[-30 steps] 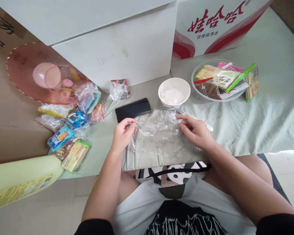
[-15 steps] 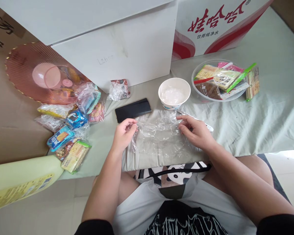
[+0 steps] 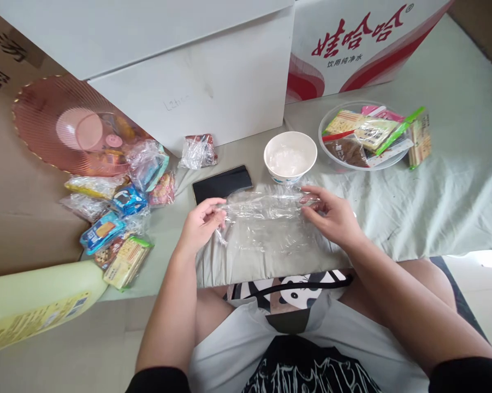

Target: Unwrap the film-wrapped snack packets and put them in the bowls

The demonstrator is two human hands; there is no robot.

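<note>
A sheet of thin clear plastic film (image 3: 266, 215) stretches between my two hands above the cloth near the table's front edge. My left hand (image 3: 202, 221) pinches its left end between thumb and fingers. At the opposite end, my right hand (image 3: 331, 215) grips the film with thumb and forefinger, some of it bunched in the fingers. Just beyond the film stands a white paper bowl (image 3: 290, 155) with a whitish translucent content I cannot make out. A dark-screened phone (image 3: 223, 183) lies behind my left hand.
A clear round tub (image 3: 323, 150) of packaged snacks stands at right, with a cracker pack (image 3: 420, 139) leaning on it. Several wrapped snacks (image 3: 129, 199) lie at left by a pink ribbed bowl (image 3: 36, 125). White boxes (image 3: 229, 87) line the back; a pale green bottle (image 3: 45, 295) lies front left.
My hands have spread slightly apart, pulling the film wider and tauter between them. The right hand now covers most of the white-handled tool that showed behind it.
</note>
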